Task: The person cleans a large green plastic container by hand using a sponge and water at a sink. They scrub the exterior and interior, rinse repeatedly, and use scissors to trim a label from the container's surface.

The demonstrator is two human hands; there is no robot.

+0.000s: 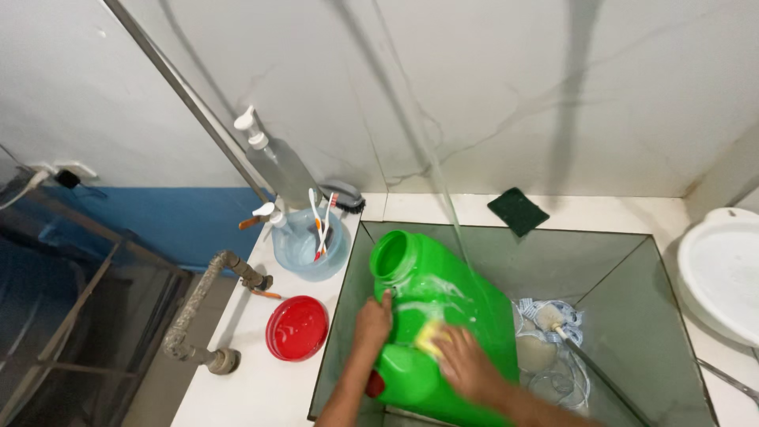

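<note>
A green jug (443,332) is lain tilted in the grey sink (617,261), filling its left half — the right half is taken by a brush (553,320). The left hand (373,323) is clamped on the jug's shoulder; a yellow sponge (431,338) is pressed by the right hand (466,365). On the white surface (261,387) are seen a red lid (296,327), a blue toothbrush tub (310,245) and a dark scouring pad (518,210).

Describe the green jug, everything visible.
The green jug is a large bright plastic container with a wide round open mouth, no cap on. It lies tilted on its side in the sink, mouth toward the upper left, surface wet with soapy streaks. The left hand steadies it below the neck; the right hand presses a yellow sponge against its side. Its lower end is cut off by the frame.
</note>
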